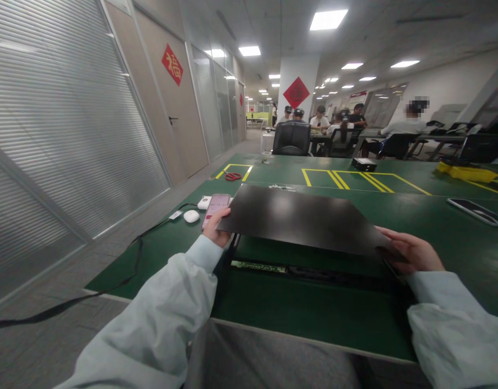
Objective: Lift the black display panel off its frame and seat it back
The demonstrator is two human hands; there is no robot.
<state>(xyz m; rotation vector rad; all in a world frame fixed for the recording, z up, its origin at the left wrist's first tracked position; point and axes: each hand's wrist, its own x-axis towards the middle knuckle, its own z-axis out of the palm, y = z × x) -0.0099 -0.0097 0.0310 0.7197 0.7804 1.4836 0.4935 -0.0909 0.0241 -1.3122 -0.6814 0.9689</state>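
Note:
A thin, dark, glossy rectangular panel (pixel 301 219), which looks like a display screen, is held up over the green table (pixel 313 313). My left hand (pixel 217 227) grips its left edge, with the thumb on top. At the right edge my right hand (pixel 415 251) is closed around the panel, its fingers partly hidden. Below the near edge runs a dark strip (pixel 333 276) with a narrow green circuit board (pixel 259 266) at its left part. Whether that strip is joined to the panel I cannot tell.
Left of the panel lie a phone (pixel 216 205), a white rounded case (pixel 191 216) and a black strap (pixel 137 259). Red scissors (pixel 233 176) and a black box (pixel 364 164) sit farther back. Another phone (pixel 476 210) lies at right. Several people sit beyond a black chair (pixel 291 138).

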